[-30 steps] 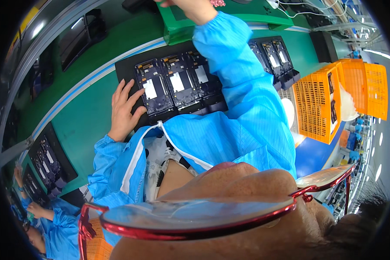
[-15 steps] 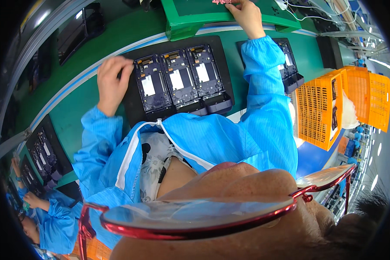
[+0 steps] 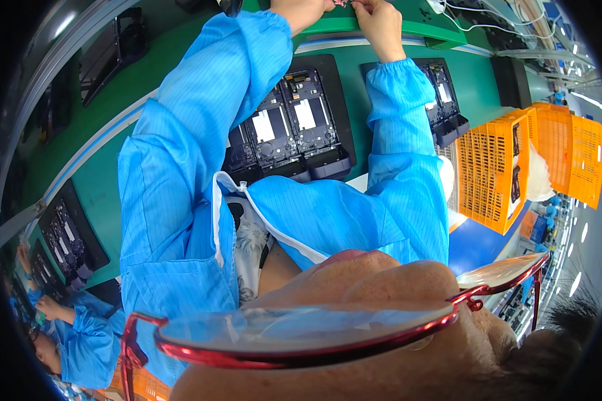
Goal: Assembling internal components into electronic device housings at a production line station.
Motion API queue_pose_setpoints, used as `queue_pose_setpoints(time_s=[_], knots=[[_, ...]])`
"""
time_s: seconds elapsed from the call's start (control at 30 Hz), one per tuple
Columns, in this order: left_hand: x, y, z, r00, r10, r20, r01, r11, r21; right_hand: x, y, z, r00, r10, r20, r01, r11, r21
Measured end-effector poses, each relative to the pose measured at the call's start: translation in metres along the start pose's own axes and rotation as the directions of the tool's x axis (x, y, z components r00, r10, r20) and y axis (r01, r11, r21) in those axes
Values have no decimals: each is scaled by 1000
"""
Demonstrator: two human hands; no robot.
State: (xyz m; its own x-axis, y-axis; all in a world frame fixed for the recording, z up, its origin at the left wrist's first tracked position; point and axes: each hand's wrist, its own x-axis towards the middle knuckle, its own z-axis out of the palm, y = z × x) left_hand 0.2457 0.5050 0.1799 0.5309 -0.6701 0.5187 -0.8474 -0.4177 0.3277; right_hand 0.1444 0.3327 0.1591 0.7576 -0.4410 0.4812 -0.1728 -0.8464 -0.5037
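Note:
At the top edge, my right hand (image 3: 380, 27) pinches a small pink jagged piece (image 3: 341, 3) between thumb and fingertips. My left hand (image 3: 301, 12) reaches up beside it, its fingertips drawn together against the same piece; the frame's edge cuts off much of that hand. Both hands are over a green raised stand (image 3: 415, 28). Below them, three opened dark device housings (image 3: 306, 113) with bared circuit parts and white rectangles lie side by side on a black mat (image 3: 344, 127). My left sleeve covers much of the leftmost one.
More opened housings (image 3: 441, 93) lie to the right, partly behind my right sleeve. Orange plastic crates (image 3: 491, 167) stand beyond them. White cables (image 3: 488, 23) hang at the upper right. Another mat of housings (image 3: 67, 234) sits at left, near a co-worker in blue (image 3: 90, 344).
My left hand has moved from beside the leftmost housing up to the pink piece by my right hand. Its sleeve now crosses the housings. My right hand has barely shifted.

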Motion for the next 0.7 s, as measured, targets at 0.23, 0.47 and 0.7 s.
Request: queue_pose_setpoints(time_s=[0.23, 0.47, 0.7], knots=[[19, -22, 33, 996, 72, -51, -64, 989, 135, 1, 5, 0, 984, -136, -111, 133, 990, -39], [-1, -9, 9, 993, 9, -122, -55, 924, -379, -6, 10, -7, 992, -38, -119, 51, 992, 112], [-103, -7, -27, 652, -41, 757, 691, -380, -615, -71, -92, -24, 895, -12, 445, -323, 672, 667]])
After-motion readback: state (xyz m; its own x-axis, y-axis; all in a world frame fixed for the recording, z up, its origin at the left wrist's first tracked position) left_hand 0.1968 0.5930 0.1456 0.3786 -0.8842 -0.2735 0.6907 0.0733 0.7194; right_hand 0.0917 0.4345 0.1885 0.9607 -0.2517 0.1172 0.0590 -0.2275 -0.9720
